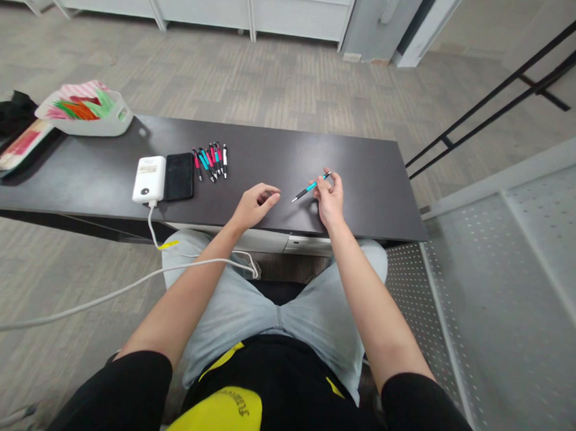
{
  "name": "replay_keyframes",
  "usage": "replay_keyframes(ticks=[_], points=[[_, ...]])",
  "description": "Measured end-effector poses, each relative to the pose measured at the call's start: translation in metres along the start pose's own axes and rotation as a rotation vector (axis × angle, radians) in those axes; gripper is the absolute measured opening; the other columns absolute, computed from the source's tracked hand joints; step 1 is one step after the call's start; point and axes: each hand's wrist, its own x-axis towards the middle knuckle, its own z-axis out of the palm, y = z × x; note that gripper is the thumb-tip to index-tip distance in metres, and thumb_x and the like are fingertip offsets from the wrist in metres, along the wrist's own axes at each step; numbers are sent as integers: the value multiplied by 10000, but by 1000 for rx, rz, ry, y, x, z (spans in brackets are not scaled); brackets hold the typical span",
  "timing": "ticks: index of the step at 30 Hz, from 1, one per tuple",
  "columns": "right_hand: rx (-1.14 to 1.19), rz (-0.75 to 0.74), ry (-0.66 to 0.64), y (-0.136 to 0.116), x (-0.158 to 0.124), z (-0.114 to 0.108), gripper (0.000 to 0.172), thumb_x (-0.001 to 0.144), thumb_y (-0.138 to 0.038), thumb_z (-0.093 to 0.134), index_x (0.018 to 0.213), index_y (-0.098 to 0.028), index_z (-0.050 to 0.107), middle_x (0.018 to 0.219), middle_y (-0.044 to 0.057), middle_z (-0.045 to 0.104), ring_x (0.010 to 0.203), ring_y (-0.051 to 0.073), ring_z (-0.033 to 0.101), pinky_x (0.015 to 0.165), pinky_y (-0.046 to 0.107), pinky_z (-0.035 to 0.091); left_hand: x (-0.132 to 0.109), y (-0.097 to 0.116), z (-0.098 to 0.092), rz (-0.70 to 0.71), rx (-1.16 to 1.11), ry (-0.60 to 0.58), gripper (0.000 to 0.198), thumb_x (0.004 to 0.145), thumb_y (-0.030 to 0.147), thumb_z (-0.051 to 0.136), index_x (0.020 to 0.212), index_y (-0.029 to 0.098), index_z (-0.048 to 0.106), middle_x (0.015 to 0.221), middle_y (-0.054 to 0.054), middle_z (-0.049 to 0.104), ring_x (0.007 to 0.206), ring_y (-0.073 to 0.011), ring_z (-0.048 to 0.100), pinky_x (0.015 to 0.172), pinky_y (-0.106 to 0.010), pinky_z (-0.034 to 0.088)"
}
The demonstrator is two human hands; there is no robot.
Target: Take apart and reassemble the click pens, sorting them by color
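The right hand (330,195) is clamped on the far end of a teal pen (311,187) just over the worktop (363,161). The pen's long axis runs far-right to near-left, tip toward the left hand (257,202), which is curled nearby; I cannot tell whether it grips anything. Farther left lie spare pens (211,161), a phone (179,176) and a charger (149,178).

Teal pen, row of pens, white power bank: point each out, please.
teal pen (311,186), head view, on the teal middle of its barrel.
row of pens (210,161), head view, on a pen in the middle of the row.
white power bank (148,178), head view, centre of its top face.
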Motion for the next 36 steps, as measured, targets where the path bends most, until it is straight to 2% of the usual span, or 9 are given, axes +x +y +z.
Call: replay_keyframes(ticks=[4, 11, 15, 19, 23, 28, 30, 32, 36], points=[[-8, -54, 14, 4, -1, -1, 855, 753, -872, 1040, 1322, -451, 560, 846, -62, 815, 736, 283, 663, 725, 465, 575, 1, -5, -2, -40, -16, 86, 508, 951, 886, 903, 905, 381, 917, 878, -70, 866, 778, -314, 708, 763, -486, 587], [-4, -65, -68, 10, 1, -3, 834, 812, -878, 1053, 1249, -401, 527, 790, -99, 756, 714, 214, 633, 717, 417, 583, 3, -9, -2, -16, 35, 86, 460, 956, 810, 868, 838, 366, 903, 838, -66, 851, 751, -302, 711, 749, -482, 581], [44, -98, -58, 14, 6, -2, 829, 843, -871, 1069, 1272, -392, 545, 782, -108, 719, 669, 196, 629, 676, 387, 578, 4, -8, -1, -13, 51, 84, 458, 951, 799, 868, 814, 362, 894, 813, -72, 834, 733, -304, 695, 745, -486, 564], [9, -130, -45, 4, 13, -7, 760, 888, -828, 1071, 1274, -402, 573, 814, -67, 712, 751, 241, 696, 679, 406, 619, 5, -8, -2, -5, 60, 80, 448, 949, 794, 878, 808, 369, 887, 794, -67, 830, 726, -302, 689, 732, -474, 560], [-33, -110, -63, -20, 21, -19, 741, 874, -781, 1081, 1240, -403, 559, 807, -69, 676, 761, 240, 691, 662, 391, 594, 4, -10, -3, -2, 85, 68, 441, 954, 786, 875, 814, 367, 887, 794, -63, 828, 720, -293, 679, 718, -462, 551], [-149, -37, -47, -52, 39, -57, 814, 789, -784, 1157, 1164, -377, 560, 750, -86, 688, 751, 226, 695, 648, 344, 538, 0, -4, -6, -15, 128, 39, 422, 951, 798, 863, 818, 398, 845, 773, -42, 801, 704, -306, 647, 689, -475, 538], [-279, -14, 16, -65, 53, -83, 746, 820, -787, 1141, 1046, -349, 580, 746, -68, 696, 743, 215, 677, 677, 338, 542, -2, 4, -9, -72, 201, -22, 396, 985, 755, 820, 850, 383, 837, 847, -38, 834, 775, -311, 704, 772, -486, 586], [-449, 1, 82, -78, 72, -111, 654, 882, -724, 1123, 945, -324, 609, 763, -51, 700, 766, 212, 683, 740, 342, 571, -5, 12, -12, -83, 214, -57, 288, 1016, 612, 837, 892, 353, 848, 918, -49, 863, 825, -305, 734, 840, -488, 599], [-810, 46, 214, -102, 114, -161, 449, 1018, -496, 1019, 863, -306, 643, 800, -35, 707, 862, 243, 742, 921, 376, 644, -8, 22, -16, -119, 275, -130, 306, 1066, 637, 769, 928, 371, 828, 959, -63, 864, 889, -345, 777, 903, -521, 619]])
